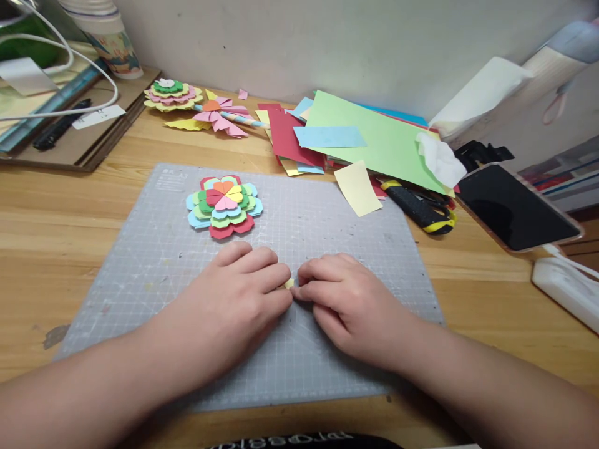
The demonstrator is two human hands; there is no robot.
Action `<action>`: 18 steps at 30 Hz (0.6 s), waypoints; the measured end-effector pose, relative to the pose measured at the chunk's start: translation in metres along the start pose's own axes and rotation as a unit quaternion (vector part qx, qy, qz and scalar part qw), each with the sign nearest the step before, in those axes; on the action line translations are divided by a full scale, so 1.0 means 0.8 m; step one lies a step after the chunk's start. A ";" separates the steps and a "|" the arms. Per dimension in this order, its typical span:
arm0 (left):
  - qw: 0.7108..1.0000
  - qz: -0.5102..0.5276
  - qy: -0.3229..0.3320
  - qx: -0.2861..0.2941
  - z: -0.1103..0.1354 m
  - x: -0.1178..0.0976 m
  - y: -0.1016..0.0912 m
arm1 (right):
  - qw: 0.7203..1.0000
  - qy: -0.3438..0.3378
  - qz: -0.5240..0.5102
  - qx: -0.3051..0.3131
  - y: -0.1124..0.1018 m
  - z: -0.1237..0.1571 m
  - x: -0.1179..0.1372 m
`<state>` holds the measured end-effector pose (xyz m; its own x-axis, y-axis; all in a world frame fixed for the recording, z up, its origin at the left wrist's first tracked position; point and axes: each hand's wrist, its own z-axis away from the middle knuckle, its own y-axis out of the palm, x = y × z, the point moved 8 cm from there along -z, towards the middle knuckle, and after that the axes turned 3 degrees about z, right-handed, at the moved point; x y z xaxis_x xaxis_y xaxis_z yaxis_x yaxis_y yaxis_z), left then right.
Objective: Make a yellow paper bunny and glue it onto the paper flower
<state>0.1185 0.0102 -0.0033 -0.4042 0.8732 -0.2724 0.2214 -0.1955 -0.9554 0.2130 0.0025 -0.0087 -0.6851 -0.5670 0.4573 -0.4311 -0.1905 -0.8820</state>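
Note:
My left hand [238, 293] and my right hand [346, 296] rest knuckles-up on a grey cutting mat [154, 249], fingertips meeting in the middle. Both are closed in a pinch on a small yellow paper piece [289, 284], of which only a sliver shows between the fingers. Just beyond my left hand lies a layered multicoloured paper flower [224, 206] on the mat. A loose pale yellow paper square [358, 187] sits at the mat's far right edge.
Coloured paper sheets [369, 134] are piled at the back with scissors [423, 209] and a crumpled tissue [440, 159]. Two more paper flowers [196, 103] lie at the back left. A dark phone [512, 209] and white power strip [566, 290] are right; cardboard, cables and a cup are left.

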 end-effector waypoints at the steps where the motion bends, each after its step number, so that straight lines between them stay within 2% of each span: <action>1: 1.000 -0.002 -0.001 0.001 0.000 0.000 0.000 | 1.000 0.000 0.002 0.002 0.000 0.000 0.000; 13: 0.999 0.031 -0.025 -0.011 -0.003 0.004 0.003 | 1.000 -0.005 0.002 0.012 0.001 -0.002 0.001; 18: 0.993 0.081 -0.080 -0.012 -0.004 0.016 0.002 | 0.999 -0.034 0.013 0.013 0.001 -0.001 0.008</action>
<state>0.1162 0.0225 -0.0078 -0.4973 0.7483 -0.4391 0.3157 -0.3153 -0.8949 0.2079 -0.0005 -0.0064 -0.6532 -0.6256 0.4266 -0.3980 -0.1956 -0.8963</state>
